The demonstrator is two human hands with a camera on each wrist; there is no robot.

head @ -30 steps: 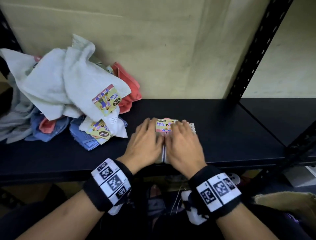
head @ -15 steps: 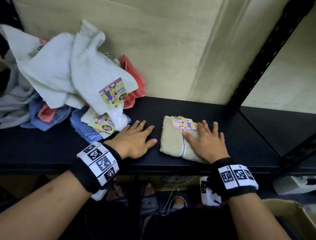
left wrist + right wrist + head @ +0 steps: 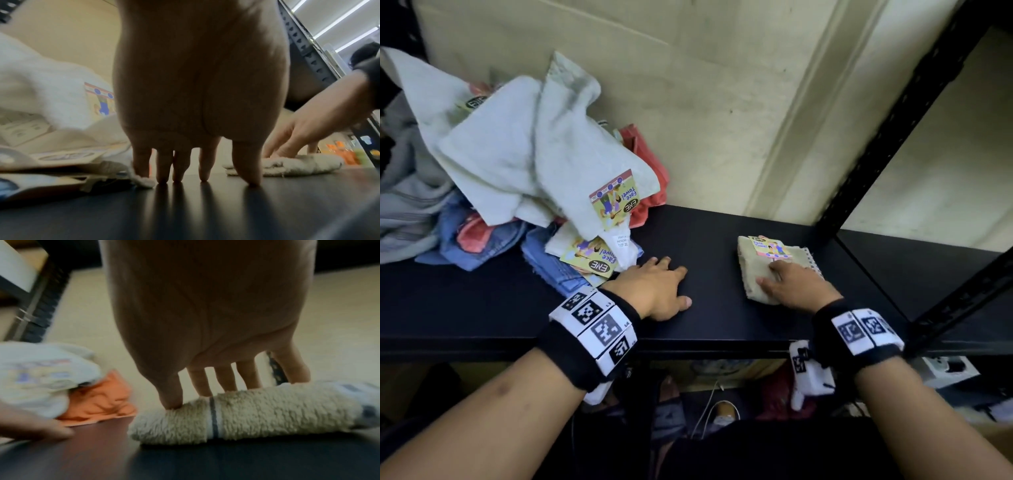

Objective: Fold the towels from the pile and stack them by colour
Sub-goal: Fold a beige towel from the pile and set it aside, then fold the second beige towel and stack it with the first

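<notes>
A folded beige towel (image 3: 760, 270) with a pink label lies on the black shelf (image 3: 709, 240), right of centre. My right hand (image 3: 784, 279) presses down on its near right part with straight fingers (image 3: 222, 379); the towel (image 3: 257, 415) shows a dark stripe. My left hand (image 3: 664, 277) rests flat and empty on the bare shelf, its fingertips (image 3: 180, 172) touching the surface beside the pile's edge. The unfolded pile (image 3: 517, 164) of white, blue, grey and red-orange towels sits at the left against the wall. The folded towel (image 3: 298, 164) also shows in the left wrist view.
A black upright post (image 3: 893, 120) of the rack rises just right of the folded towel, with another shelf bay (image 3: 928, 267) beyond it. The wall stands close behind. An orange towel (image 3: 102, 402) sticks out of the pile's right side. Clutter lies below the shelf.
The two hands have parted. My right hand slid the folded beige towel to the right, and my left hand moved left to the pile's edge.
</notes>
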